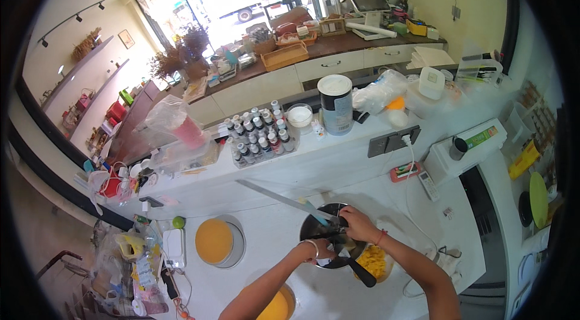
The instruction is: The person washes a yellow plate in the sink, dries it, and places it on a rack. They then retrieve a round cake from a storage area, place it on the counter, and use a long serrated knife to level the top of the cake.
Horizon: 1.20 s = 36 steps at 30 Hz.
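A dark-handled metal pot stands on the white worktop. My left hand, with a bracelet at its wrist, reaches over the pot's near left side; what its fingers hold is hidden. At the pot's far right, my right hand grips the end of a long metal strip or blade that slants out to the upper left. A light blue spatula-like tool leans in the pot. Right of the pot lies a bowl of yellow chopped pieces. A round yellow cake layer rests by a round tin.
A second yellow round sits at the near edge. Left are a white scale and plastic bags. A white cable crosses the right side. The raised ledge holds small bottles and a large canister.
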Tool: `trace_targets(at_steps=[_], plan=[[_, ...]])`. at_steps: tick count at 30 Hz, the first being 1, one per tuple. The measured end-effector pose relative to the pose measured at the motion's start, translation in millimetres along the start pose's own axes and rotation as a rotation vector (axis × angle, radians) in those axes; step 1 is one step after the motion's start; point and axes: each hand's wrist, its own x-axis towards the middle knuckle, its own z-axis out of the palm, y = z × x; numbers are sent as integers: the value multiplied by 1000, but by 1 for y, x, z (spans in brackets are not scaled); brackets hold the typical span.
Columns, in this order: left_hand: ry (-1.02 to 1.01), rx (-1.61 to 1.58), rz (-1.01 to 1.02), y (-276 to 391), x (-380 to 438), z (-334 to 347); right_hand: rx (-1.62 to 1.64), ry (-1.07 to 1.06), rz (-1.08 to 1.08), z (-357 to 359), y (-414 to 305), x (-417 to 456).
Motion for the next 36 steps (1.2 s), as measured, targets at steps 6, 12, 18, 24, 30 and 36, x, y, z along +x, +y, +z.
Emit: trace_targets(at_steps=[6, 12, 18, 24, 30, 36], plan=[[270, -711, 566, -38, -87, 36, 360, 15, 258, -40, -87, -52], [646, -558, 729, -61, -137, 90, 1162, -77, 431, -31, -195, -95], [1022, -280, 629, -79, -199, 132, 977, -111, 315, 7, -244, -129], [560, -985, 744, -162, -193, 197, 914, -17, 207, 23, -293, -140], [249, -1111, 888, -191, -215, 217, 605, -177, 195, 49, -348, -141], [333, -1405, 1040, -235, -257, 232, 327, -4, -81, 88, -404, -135]])
